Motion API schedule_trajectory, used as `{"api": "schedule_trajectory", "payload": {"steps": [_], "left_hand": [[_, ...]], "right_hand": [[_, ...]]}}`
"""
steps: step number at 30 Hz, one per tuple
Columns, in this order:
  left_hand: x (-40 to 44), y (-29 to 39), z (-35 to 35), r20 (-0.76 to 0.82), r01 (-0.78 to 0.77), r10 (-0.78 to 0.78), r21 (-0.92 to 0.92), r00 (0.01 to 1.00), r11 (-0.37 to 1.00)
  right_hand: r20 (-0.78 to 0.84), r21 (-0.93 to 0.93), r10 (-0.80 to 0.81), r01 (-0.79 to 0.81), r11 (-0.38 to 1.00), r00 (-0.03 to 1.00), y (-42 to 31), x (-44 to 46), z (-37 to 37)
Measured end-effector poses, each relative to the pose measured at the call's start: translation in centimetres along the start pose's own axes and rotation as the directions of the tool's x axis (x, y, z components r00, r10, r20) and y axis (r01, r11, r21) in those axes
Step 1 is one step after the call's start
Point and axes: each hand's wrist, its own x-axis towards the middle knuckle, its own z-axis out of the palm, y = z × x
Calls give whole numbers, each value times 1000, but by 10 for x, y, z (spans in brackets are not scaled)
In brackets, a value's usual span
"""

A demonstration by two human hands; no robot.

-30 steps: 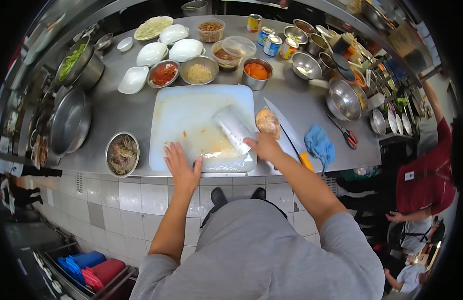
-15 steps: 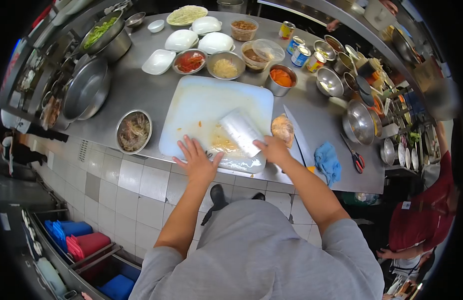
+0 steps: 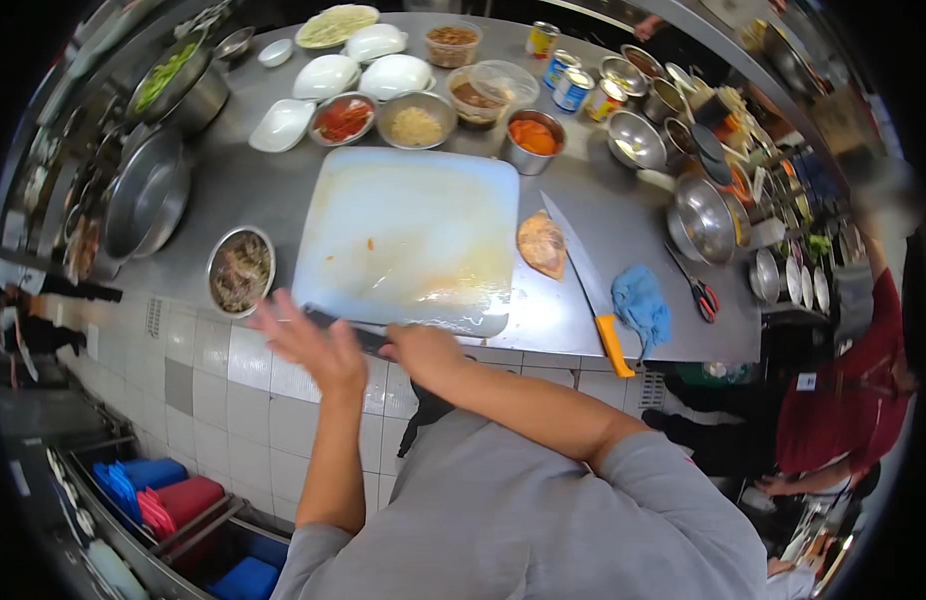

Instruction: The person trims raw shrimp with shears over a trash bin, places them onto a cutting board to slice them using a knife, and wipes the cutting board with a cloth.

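My right hand point(image 3: 423, 352) grips a cleaver point(image 3: 351, 328) at the near edge of the white cutting board point(image 3: 413, 220), its dark blade pointing left. Beside the blade, my left hand point(image 3: 318, 345) is raised with fingers spread, just below a steel bowl of shrimp point(image 3: 241, 272). A few orange bits and a wet patch lie on the board. Right of the board are a brownish piece of food point(image 3: 541, 245), a knife with a yellow handle point(image 3: 611, 340) and a blue cloth point(image 3: 641, 303).
Red-handled scissors point(image 3: 703, 298) lie further right. Behind the board stand bowls of sliced red food point(image 3: 344, 119) and pale minced food point(image 3: 416, 122), an orange-filled pot point(image 3: 533, 138), white dishes and cans. A co-worker in red point(image 3: 843, 370) stands at the right.
The cleaver and my right hand have moved left from the board's right side to its near edge. My left hand has lifted off the board and shifted left.
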Motion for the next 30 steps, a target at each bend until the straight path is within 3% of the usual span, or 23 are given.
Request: {"api": "schedule_trajectory", "payload": {"steps": [2, 4, 7, 8, 10, 12, 13, 14, 15, 16, 17, 18, 19, 20, 22, 23, 25, 27, 29, 30], "left_hand": [[14, 8, -22, -47, -97, 97, -7, 994, 995], [17, 26, -23, -204, -172, 154, -71, 967, 983], [6, 58, 21, -179, -169, 116, -316, 977, 934], [-1, 77, 42, -123, -130, 90, -379, 988, 916], [-24, 122, 81, 154, -99, 187, -453, 970, 886], [-51, 181, 141, 235, -253, 491, -630, 839, 734], [-70, 216, 167, 462, -26, 519, -728, 719, 685], [-86, 249, 201, 480, -121, 671, -756, 565, 643], [-110, 284, 225, 481, -201, 715, -741, 507, 641], [-127, 315, 246, 442, -274, 754, -742, 485, 611], [-127, 340, 247, 444, -377, 803, -718, 398, 585], [-142, 348, 265, 487, -455, 810, -671, 326, 586], [-153, 351, 285, 527, -527, 812, -629, 250, 571], [-154, 356, 299, 540, -533, 799, -609, 264, 587], [-148, 369, 322, 679, -450, 724, -612, 123, 650], [-132, 366, 321, 684, -455, 718, -604, 125, 655], [-73, 343, 285, 601, -216, 746, -719, 285, 661], [13, 305, 226, 585, -176, 709, -709, 394, 683], [95, 251, 194, 689, -159, 619, -610, 379, 776], [122, 227, 183, 785, -104, 492, -492, 377, 864]], "right_hand": [[-92, -52, -85, 80, 995, 992, -6, -4, -10], [-167, 19, 19, -16, 1000, 986, 15, -17, -41], [-301, 138, 235, -202, 970, 924, 74, -54, -92], [-352, 201, 339, -284, 938, 872, 94, -73, -108], [-472, 268, 456, -370, 890, 755, 130, -129, -149], [-620, 328, 536, -431, 840, 573, 163, -186, -179], [-663, 327, 561, -483, 813, 496, 181, -216, -190], [-678, 309, 613, -600, 738, 405, 209, -245, -196], [-651, 456, 682, -547, 702, 334, 211, -271, -211], [-679, 461, 700, -612, 642, 223, 260, -303, -203], [-815, 422, 557, -497, 759, 160, 272, -326, -200], [-594, 710, 788, -354, 609, 164, 245, -342, -222], [-636, 712, 757, -266, 650, 151, 280, -369, -210], [-619, 740, 772, -224, 635, 143, 275, -384, -212], [-618, 744, 783, -268, 613, 75, 276, -411, -204], [-615, 746, 784, -263, 612, 83, 278, -424, -195], [-619, 760, 784, -216, 612, 46, 280, -441, -179], [-588, 788, 807, -189, 587, 55, 278, -445, -175], [-558, 811, 827, -167, 560, 68, 273, -444, -176], [-536, 826, 841, -160, 541, 72, 274, -434, -183]]}}
